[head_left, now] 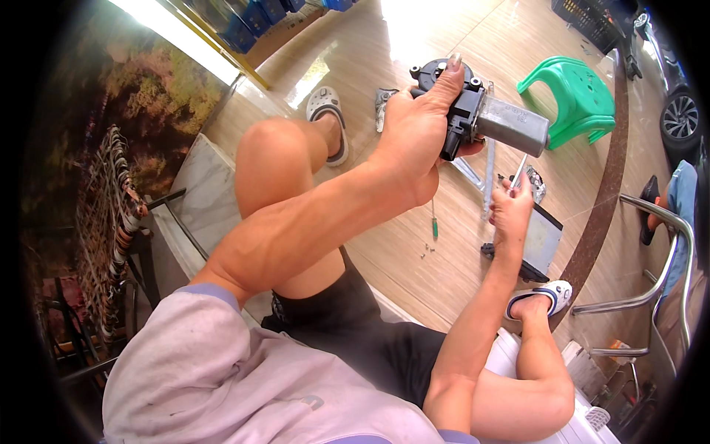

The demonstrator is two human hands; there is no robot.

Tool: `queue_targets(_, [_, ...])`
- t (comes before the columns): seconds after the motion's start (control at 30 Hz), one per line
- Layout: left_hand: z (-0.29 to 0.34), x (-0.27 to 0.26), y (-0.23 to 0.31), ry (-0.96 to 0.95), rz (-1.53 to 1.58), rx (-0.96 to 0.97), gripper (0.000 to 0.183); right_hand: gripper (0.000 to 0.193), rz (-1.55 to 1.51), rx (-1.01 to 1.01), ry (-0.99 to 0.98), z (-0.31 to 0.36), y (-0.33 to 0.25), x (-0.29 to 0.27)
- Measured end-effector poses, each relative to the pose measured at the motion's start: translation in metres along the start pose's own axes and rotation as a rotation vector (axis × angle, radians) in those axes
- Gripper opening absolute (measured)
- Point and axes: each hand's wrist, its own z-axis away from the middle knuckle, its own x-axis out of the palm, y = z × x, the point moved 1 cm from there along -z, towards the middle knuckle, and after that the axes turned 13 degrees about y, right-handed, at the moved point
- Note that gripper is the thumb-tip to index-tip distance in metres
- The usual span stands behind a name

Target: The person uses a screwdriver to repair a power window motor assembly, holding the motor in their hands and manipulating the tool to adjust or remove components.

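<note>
My left hand is raised and closed around a geared electric motor, with its thumb on top of the black gear housing. The motor's silver cylinder points to the right. Below that cylinder, my right hand pinches a slender silver metal tool whose tip points up near the motor; the tool's exact kind does not show. On the floor lie a screwdriver with a green handle and several small screws. Metal bracket arms lie beneath the motor, partly hidden by it.
A green plastic stool stands at the far right. A flat grey panel with dark edges lies beside my right forearm. Chrome chair tubing and another person's leg are at the right. Blue bins line a far-left rack.
</note>
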Motion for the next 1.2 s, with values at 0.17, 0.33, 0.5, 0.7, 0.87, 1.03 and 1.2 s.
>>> queue_targets(0.17, [-0.003,0.002,-0.001,0.001,0.02,0.012,0.037,0.057,0.223,-0.342,0.001,-0.006,0.001,0.01])
queue_targets(0.33, [0.0,0.006,0.0,-0.02,0.0,0.01,0.037,0.039,0.358,-0.518,0.118,-0.013,-0.035,-0.035])
queue_targets(0.5, [-0.001,0.007,-0.002,-0.027,0.004,-0.023,0.035,0.039,-0.054,-0.454,0.26,0.012,-0.086,-0.056])
queue_targets(0.7, [0.004,0.011,-0.004,-0.042,0.026,-0.082,0.034,0.039,-0.62,-0.563,0.341,0.028,-0.111,-0.093])
queue_targets(0.87, [0.009,0.011,0.0,-0.055,-0.013,-0.097,0.033,0.033,-0.758,-0.718,0.319,0.036,-0.122,-0.104])
queue_targets(1.03, [0.008,0.012,-0.001,-0.091,-0.007,-0.107,0.033,0.035,-0.807,-0.629,0.181,0.035,-0.116,-0.118])
queue_targets(1.2, [0.009,0.01,0.0,-0.102,-0.032,-0.112,0.032,0.034,-0.77,-0.652,0.252,0.037,-0.117,-0.114])
